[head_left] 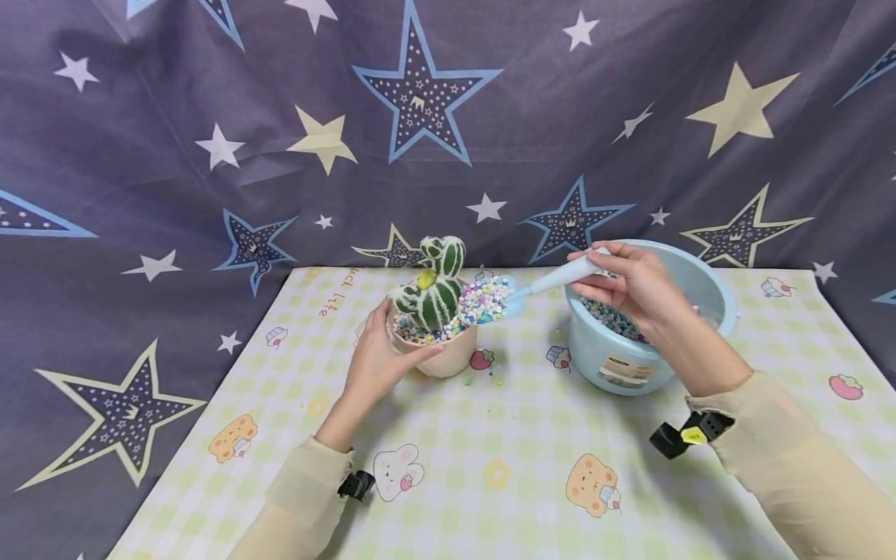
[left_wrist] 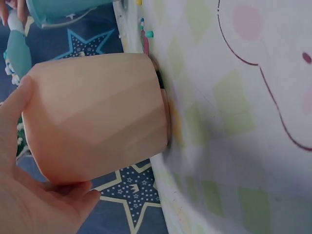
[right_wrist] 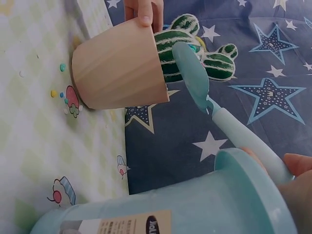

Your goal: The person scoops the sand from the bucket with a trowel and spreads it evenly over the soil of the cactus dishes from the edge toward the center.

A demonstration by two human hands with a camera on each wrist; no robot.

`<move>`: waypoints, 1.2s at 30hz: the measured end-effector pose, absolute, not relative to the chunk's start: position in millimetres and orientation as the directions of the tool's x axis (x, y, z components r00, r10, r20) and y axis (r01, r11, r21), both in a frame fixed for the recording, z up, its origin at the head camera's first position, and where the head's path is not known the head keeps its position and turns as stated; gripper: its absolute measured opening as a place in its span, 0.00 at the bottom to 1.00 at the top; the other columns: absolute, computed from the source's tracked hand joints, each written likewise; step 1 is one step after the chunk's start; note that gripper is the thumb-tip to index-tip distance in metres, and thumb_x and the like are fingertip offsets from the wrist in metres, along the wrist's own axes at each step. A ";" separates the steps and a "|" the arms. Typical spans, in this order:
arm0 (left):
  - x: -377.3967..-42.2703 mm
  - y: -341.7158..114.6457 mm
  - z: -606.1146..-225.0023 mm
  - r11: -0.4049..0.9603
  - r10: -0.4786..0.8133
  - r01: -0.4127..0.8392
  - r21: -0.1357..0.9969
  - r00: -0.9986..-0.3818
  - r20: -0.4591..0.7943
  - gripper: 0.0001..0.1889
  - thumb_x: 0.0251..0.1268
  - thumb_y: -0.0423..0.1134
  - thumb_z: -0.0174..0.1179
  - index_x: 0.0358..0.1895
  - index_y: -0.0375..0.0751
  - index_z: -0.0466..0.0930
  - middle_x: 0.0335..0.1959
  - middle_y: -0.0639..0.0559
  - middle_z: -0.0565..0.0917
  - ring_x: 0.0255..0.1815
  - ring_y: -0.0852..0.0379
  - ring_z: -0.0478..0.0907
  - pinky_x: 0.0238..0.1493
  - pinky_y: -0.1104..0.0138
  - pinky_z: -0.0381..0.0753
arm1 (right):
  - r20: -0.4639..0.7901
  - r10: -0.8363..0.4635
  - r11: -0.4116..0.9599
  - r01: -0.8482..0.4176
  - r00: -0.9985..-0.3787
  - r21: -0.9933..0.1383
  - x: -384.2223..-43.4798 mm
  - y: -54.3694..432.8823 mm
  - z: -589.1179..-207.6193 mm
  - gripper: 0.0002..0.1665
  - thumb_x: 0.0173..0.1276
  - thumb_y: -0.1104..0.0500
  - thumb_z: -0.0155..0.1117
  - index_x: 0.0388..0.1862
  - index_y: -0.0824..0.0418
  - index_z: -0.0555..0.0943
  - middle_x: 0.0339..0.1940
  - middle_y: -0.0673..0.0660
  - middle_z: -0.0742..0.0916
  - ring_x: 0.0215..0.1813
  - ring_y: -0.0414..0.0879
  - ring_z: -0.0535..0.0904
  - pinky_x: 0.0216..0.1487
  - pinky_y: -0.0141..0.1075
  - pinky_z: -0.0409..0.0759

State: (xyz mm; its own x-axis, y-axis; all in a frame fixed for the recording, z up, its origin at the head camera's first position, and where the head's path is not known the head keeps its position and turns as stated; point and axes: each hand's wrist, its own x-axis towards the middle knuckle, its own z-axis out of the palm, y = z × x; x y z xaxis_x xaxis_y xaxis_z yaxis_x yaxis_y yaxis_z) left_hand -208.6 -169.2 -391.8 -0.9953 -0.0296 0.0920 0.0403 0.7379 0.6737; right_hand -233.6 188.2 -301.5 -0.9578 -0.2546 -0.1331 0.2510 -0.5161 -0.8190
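Observation:
A knitted-looking green cactus (head_left: 435,307) with a yellow flower stands in a pale peach flower pot (head_left: 451,359) filled with colourful pebbles. My left hand (head_left: 376,355) grips this pot at its left side, thumb across the front and fingers around the rim. Between finger and thumb of my right hand (head_left: 638,286) is the handle of a light blue scoop (right_wrist: 192,75). Multicoloured pebbles (head_left: 484,300) fill the scoop's blade, which hovers at the pot's right rim. In the right wrist view the blade overlaps the cactus.
Below the right hand stands a light blue bucket (head_left: 619,365) with pebbles inside and a label on its front. A few loose pebbles (right_wrist: 62,67) lie beside the pot on the checkered tablecloth (head_left: 497,424). A starry dark curtain (head_left: 518,124) hangs behind.

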 end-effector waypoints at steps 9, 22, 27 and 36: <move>-216.8 -183.2 -387.1 0.741 0.094 0.107 0.663 -0.994 0.056 0.67 0.48 0.67 0.72 0.81 0.37 0.40 0.81 0.36 0.52 0.79 0.37 0.55 0.78 0.43 0.57 | -0.127 -0.266 -0.475 0.244 -0.956 -0.845 -232.2 184.0 -303.5 0.01 0.75 0.67 0.55 0.43 0.64 0.73 0.38 0.57 0.91 0.41 0.48 0.91 0.45 0.38 0.89; -219.6 -185.6 -388.8 0.732 0.086 0.105 0.673 -0.994 0.062 0.65 0.47 0.64 0.74 0.81 0.37 0.43 0.80 0.36 0.54 0.79 0.36 0.56 0.78 0.44 0.58 | -0.123 -0.244 -0.365 0.209 -0.962 -0.907 -232.7 176.1 -301.2 0.13 0.75 0.63 0.57 0.50 0.65 0.64 0.38 0.52 0.92 0.41 0.43 0.90 0.45 0.34 0.88; -218.5 -183.9 -387.1 0.737 0.077 0.091 0.670 -0.996 0.050 0.65 0.47 0.64 0.74 0.81 0.37 0.43 0.80 0.36 0.53 0.80 0.36 0.54 0.79 0.44 0.57 | -0.106 -0.225 -0.328 0.178 -0.969 -0.928 -231.0 173.9 -299.3 0.14 0.75 0.62 0.58 0.51 0.63 0.65 0.38 0.51 0.92 0.40 0.42 0.90 0.44 0.33 0.88; -215.5 -180.0 -385.4 0.756 0.059 0.073 0.651 -0.997 0.044 0.66 0.47 0.66 0.73 0.81 0.38 0.42 0.80 0.35 0.54 0.79 0.34 0.54 0.78 0.43 0.58 | -0.085 -0.190 -0.320 0.144 -0.978 -0.936 -227.3 169.0 -293.5 0.17 0.73 0.62 0.61 0.51 0.61 0.64 0.37 0.51 0.92 0.37 0.43 0.90 0.43 0.33 0.88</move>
